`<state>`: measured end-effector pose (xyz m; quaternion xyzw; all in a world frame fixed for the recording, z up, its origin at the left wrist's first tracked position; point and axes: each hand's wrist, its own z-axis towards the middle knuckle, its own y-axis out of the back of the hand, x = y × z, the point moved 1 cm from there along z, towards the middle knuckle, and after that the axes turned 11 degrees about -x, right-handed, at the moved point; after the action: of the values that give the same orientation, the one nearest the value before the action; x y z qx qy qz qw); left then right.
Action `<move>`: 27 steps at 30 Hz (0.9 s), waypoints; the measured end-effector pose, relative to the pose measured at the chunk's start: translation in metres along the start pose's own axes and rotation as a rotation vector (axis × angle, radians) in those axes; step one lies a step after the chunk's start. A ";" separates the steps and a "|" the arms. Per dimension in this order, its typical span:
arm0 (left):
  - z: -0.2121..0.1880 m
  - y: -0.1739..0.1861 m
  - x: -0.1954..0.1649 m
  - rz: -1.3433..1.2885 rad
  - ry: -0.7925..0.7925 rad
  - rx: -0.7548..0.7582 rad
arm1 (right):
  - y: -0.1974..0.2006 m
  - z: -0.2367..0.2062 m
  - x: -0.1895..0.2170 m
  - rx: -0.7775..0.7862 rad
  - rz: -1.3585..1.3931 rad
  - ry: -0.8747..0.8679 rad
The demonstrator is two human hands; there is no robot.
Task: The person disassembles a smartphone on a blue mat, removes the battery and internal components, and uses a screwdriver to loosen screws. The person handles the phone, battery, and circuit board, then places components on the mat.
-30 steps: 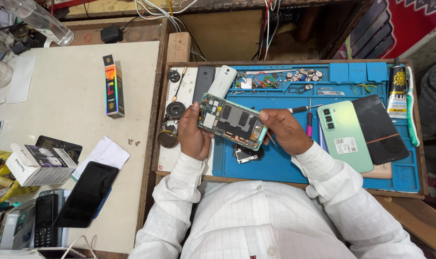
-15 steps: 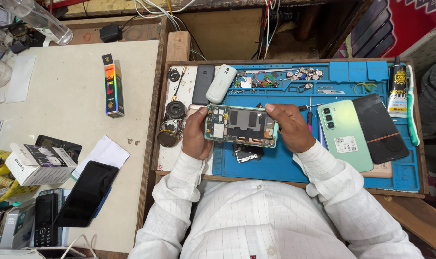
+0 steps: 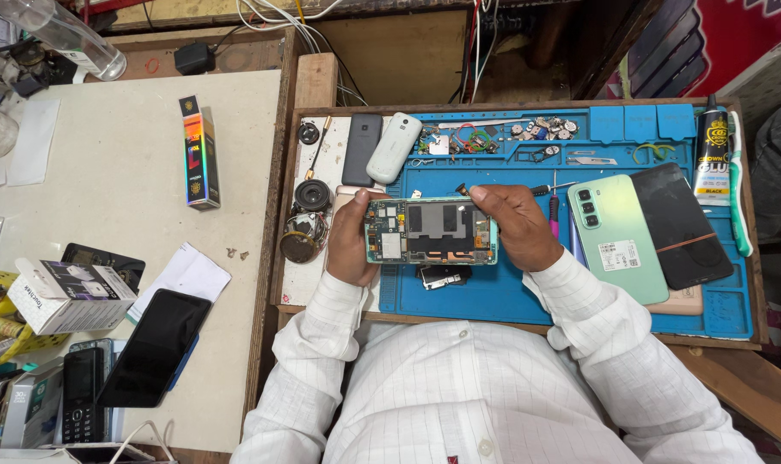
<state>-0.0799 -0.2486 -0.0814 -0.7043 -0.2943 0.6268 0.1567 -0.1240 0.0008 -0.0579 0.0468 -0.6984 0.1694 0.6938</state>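
Observation:
Both hands hold an opened phone body (image 3: 431, 231) level above the blue work mat (image 3: 511, 283); its circuit board and dark inner plates face up. My left hand (image 3: 349, 241) grips its left end, my right hand (image 3: 517, 225) its right end. A small dark metal part (image 3: 444, 276) lies on the mat just below the phone. A light green back cover (image 3: 621, 236) rests to the right of my right hand, beside a black screen panel (image 3: 678, 223).
A white small phone (image 3: 394, 148) and a dark phone (image 3: 362, 149) lie at the tray's far left. Loose screws and parts fill the mat's top slots. A glue tube (image 3: 713, 150) stands at right. Left table holds a black phone (image 3: 154, 346), boxes and a bottle.
The phone body has turned from tilted to level and dropped slightly toward me. Both hands have kept hold of its ends.

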 end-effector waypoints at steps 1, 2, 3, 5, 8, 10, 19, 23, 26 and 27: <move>0.000 0.000 0.000 0.048 -0.008 -0.011 | 0.001 0.000 0.000 -0.001 0.012 0.007; 0.001 0.000 0.001 0.033 -0.004 -0.005 | 0.001 0.000 0.000 -0.003 0.024 0.013; 0.001 0.000 0.001 0.018 0.001 0.000 | 0.001 0.000 -0.001 -0.005 0.022 0.009; 0.002 -0.001 0.001 -0.017 0.003 0.007 | 0.002 0.000 -0.001 -0.010 0.018 0.002; 0.003 -0.001 -0.001 -0.076 0.002 0.012 | 0.000 0.000 -0.002 -0.005 -0.004 0.035; 0.003 -0.001 -0.002 -0.114 0.006 0.014 | -0.001 0.000 -0.002 0.002 -0.027 0.065; 0.003 -0.001 -0.003 -0.092 0.000 0.031 | 0.000 -0.003 0.001 0.038 -0.076 0.112; 0.002 0.001 -0.002 -0.076 -0.004 0.017 | 0.000 -0.003 -0.001 0.081 -0.097 0.188; 0.002 0.001 -0.002 -0.081 -0.015 0.012 | -0.001 -0.002 0.000 0.102 -0.078 0.194; 0.002 0.001 -0.002 -0.085 -0.023 0.015 | -0.002 -0.002 0.000 0.094 -0.079 0.182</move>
<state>-0.0818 -0.2505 -0.0809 -0.6827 -0.3210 0.6297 0.1853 -0.1220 -0.0004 -0.0573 0.0913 -0.6214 0.1780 0.7575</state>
